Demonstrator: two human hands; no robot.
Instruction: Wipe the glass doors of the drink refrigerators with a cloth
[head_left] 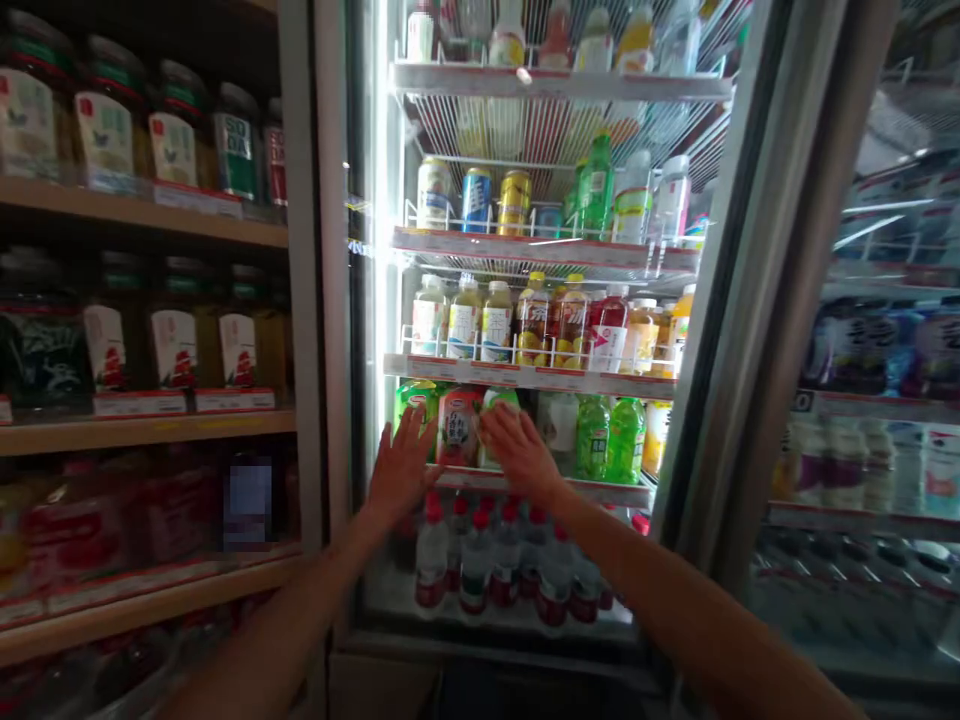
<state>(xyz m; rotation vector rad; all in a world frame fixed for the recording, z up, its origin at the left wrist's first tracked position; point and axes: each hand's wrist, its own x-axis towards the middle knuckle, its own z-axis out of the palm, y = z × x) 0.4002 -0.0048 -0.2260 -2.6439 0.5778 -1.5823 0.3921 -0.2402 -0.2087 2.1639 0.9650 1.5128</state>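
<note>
Both of my hands reach into an open drinks fridge at its fourth wire shelf (600,492). My left hand (401,465) is open with fingers spread, resting against a green-labelled bottle (415,402). My right hand (521,455) lies flat with fingers stretched over the front of a pale green bottle (496,402). Between the two hands stands a bottle with a red label (459,425), touched by neither palm as far as I can see. Neither hand grips anything.
Green bottles (609,438) stand to the right on the same shelf. Water bottles with red caps (495,560) fill the bottom shelf. The open glass door (757,300) stands at the right. Wooden shelves (142,430) with jars are on the left.
</note>
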